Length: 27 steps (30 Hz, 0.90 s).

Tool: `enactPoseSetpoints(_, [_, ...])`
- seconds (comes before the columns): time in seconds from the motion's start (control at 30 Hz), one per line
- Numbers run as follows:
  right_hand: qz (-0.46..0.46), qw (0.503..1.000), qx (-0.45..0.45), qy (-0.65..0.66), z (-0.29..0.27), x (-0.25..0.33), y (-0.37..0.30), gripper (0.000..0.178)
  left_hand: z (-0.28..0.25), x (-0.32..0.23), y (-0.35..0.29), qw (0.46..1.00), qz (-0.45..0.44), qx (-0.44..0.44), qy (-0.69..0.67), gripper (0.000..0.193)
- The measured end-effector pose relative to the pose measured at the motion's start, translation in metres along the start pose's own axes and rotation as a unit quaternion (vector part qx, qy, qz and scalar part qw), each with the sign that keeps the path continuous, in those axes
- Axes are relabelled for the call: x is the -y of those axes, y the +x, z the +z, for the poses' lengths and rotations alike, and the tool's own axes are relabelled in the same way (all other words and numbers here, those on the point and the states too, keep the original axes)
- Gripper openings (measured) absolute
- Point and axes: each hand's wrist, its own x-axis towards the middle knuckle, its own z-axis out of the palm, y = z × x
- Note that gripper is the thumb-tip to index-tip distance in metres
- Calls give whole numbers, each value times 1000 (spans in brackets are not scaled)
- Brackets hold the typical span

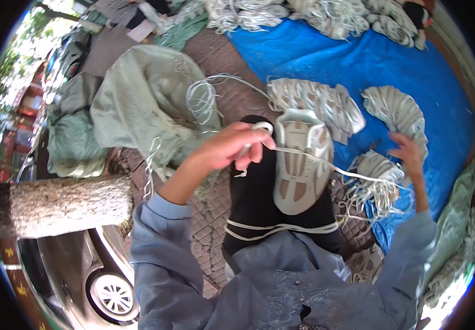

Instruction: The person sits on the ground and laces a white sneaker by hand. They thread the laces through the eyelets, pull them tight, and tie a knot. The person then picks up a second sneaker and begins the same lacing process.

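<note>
A grey and beige shoe upper (303, 165) lies across my black-clad thighs. My left hand (240, 144) is closed on a white shoelace (320, 159), left of the upper. From those fingers the lace stretches over the upper toward the right. My right hand (407, 154) is off to the right above the blue sheet, its fingers apart and seemingly holding nothing. Beside it sits a tangled bundle of white laces (374, 173). A pale band (281, 228) runs across both thighs below the upper.
Rows of stacked uppers (317, 104) lie on the blue sheet (309, 52), with more piles (325, 16) at the far edge. A pale green sack (144, 99) and coiled lace (201, 99) are at left. A tree trunk (61, 206) and a parked car (78, 269) stand farther left.
</note>
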Motion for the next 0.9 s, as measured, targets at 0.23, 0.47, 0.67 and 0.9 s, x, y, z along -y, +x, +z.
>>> enactPoseSetpoints(0.23, [-36, 936, 252, 245, 157, 176, 14, 53, 59, -1, 41, 990, 10, 114, 83, 29])
enactPoseSetpoints(0.47, [7, 955, 140, 263, 133, 130, 6, 12, 28, 18, 8, 989, -33, 100, 107, 28])
enactPoseSetpoints(0.67, [28, 995, 76, 55, 111, 80, -4, 7, 13, 74, 12, 989, -38, 70, -124, 33])
enactPoseSetpoints(0.9, [-440, 875, -27, -202, 140, 149, -15, 24, 69, 86, 42, 934, -15, 92, -345, 33])
